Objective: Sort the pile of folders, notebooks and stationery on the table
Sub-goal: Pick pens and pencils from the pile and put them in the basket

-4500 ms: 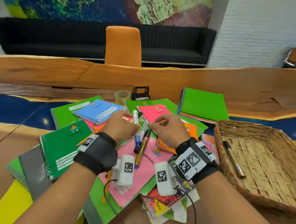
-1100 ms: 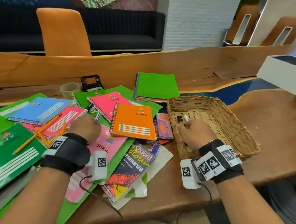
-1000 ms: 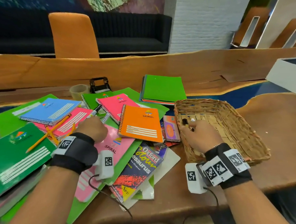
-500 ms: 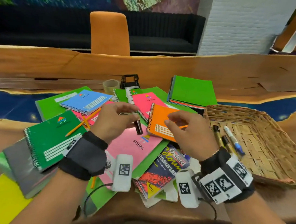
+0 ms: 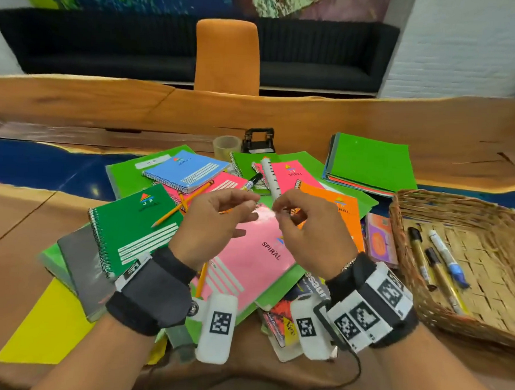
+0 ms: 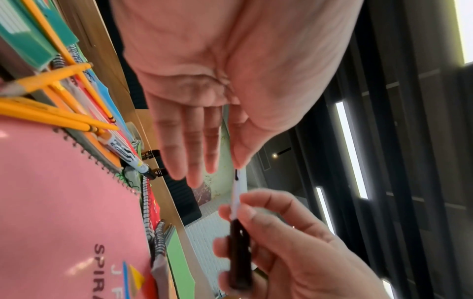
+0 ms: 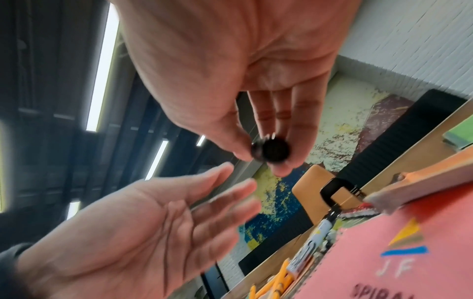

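Observation:
Both hands hover above the pile of notebooks. My right hand (image 5: pixel 282 208) pinches a marker (image 6: pixel 238 242) with a white body and a black end, whose round black end (image 7: pixel 276 149) shows in the right wrist view. My left hand (image 5: pixel 249 206) is beside it with straight fingers (image 6: pixel 194 145) and holds nothing. Below the hands lie a pink spiral notebook (image 5: pixel 256 254), an orange notebook (image 5: pixel 339 211), a dark green notebook (image 5: pixel 135 227) and a blue notebook (image 5: pixel 186 170). Yellow pencils (image 5: pixel 184 203) and a black-capped marker (image 5: pixel 252 181) lie on the pile.
A wicker basket (image 5: pixel 429 203) at the right holds several pens (image 5: pixel 447 258). A stack of green folders (image 5: pixel 371 162) lies behind it. A tape roll (image 5: pixel 226 144) and a black hole punch (image 5: pixel 259 141) stand at the back. A yellow folder (image 5: pixel 49 327) lies front left.
A second ago my right hand was in the basket with pens. It came back to the pile and took the marker that my left hand was holding. The left fingers have opened.

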### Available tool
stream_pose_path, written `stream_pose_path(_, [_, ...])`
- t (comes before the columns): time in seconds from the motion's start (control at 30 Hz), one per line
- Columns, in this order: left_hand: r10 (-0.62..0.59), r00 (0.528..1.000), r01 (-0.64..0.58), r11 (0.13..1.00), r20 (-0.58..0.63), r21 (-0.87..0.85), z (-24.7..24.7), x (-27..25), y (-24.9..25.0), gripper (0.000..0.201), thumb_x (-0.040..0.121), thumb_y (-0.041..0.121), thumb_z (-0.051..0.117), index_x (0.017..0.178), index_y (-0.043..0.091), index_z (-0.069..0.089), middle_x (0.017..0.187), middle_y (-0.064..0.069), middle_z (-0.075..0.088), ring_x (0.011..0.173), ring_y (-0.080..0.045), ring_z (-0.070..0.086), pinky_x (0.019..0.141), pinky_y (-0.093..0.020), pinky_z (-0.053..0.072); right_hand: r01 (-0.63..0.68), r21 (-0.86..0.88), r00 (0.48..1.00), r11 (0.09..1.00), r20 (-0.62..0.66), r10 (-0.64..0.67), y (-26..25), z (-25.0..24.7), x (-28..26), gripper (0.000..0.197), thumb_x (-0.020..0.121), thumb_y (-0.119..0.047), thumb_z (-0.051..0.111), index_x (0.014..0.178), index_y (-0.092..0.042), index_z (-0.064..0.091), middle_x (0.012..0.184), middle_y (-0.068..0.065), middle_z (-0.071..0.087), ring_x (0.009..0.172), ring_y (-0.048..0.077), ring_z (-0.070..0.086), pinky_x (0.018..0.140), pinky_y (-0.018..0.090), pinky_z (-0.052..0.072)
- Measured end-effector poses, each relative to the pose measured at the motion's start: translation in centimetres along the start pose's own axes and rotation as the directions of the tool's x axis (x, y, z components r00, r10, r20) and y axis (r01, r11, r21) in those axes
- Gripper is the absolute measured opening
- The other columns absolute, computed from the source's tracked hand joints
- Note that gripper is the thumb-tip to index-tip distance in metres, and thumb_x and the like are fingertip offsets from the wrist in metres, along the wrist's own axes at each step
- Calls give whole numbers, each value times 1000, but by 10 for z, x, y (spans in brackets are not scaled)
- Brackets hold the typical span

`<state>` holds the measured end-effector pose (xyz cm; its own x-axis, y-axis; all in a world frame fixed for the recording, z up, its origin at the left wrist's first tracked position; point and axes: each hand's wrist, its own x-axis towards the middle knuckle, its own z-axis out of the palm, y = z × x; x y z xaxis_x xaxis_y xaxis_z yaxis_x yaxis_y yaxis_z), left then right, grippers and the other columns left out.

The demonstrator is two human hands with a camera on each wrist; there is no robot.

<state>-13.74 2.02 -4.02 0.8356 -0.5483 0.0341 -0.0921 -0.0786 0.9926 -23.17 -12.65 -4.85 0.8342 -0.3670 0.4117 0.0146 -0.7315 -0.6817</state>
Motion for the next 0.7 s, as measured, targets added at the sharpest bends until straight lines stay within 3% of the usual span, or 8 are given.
stream_pose_path(0.07, [-10, 1000, 10, 999, 7, 44, -2, 6, -5, 12, 94, 14, 63, 99, 18, 73, 96, -2, 75, 94, -16, 71, 70, -28, 57, -30, -42, 999, 999, -45, 28, 8, -9, 4, 24, 89, -12, 50, 90, -22, 72, 91, 0, 67, 80, 19, 59, 74, 34, 46])
stream_pose_path(0.13, [-21, 1000, 20, 997, 15, 78, -3, 10, -11, 11, 93, 15, 64, 95, 21, 73, 97, -1, 75, 96, -18, 70, 72, -29, 56, -78, -68, 991, 995, -114, 70, 17, -21, 8, 31, 86, -15, 43, 89, -18, 74, 97, 4, 65, 89, 20, 58, 73, 29, 38])
stream_pose_path(0.23, [-19, 999, 14, 993, 37, 117, 3, 14, -14, 11, 93, 17, 65, 95, 23, 74, 97, -2, 75, 97, -20, 69, 80, -35, 56, -191, -101, 966, 976, -198, 168, 35, -48, 11, 29, 91, -5, 47, 96, -15, 74, 104, 7, 62, 97, 22, 58, 76, 26, 35])
stream_pose_path(0.33, [-17, 998, 10, 992, 59, 126, 14, 19, -13, 11, 93, 17, 65, 100, 20, 74, 99, -2, 75, 98, -20, 69, 83, -36, 55, -298, -170, 930, 939, -274, 245, 52, -73, 7, 24, 93, -14, 54, 106, -15, 73, 110, 6, 60, 101, 22, 58, 83, 25, 37])
stream_pose_path(0.47, [-4, 992, -12, 992, 125, 128, 34, 23, -14, 10, 92, 19, 66, 98, 23, 73, 99, 0, 75, 99, -20, 69, 84, -39, 55, -439, -273, 878, 856, -333, 344, 69, -102, -4, 28, 92, -33, 59, 110, -16, 73, 111, 7, 61, 100, 25, 59, 86, 32, 45])
stream_pose_path(0.6, [25, 980, -48, 992, 197, 115, 60, 27, -12, 12, 92, 17, 66, 96, 25, 73, 99, 1, 75, 100, -24, 68, 84, -41, 55, -551, -295, 829, 781, -306, 469, 83, -120, -20, 37, 91, -39, 61, 105, -7, 71, 97, 16, 64, 79, 31, 62, 67, 33, 47])
stream_pose_path(0.7, [44, 968, -70, 993, 247, 100, 78, 27, -11, 15, 93, 16, 65, 97, 29, 72, 104, 4, 74, 102, -20, 67, 85, -40, 55, -621, -309, 783, 720, -261, 564, 94, -124, -30, 49, 89, -48, 59, 120, -10, 65, 113, 19, 62, 84, 30, 64, 71, 33, 50])
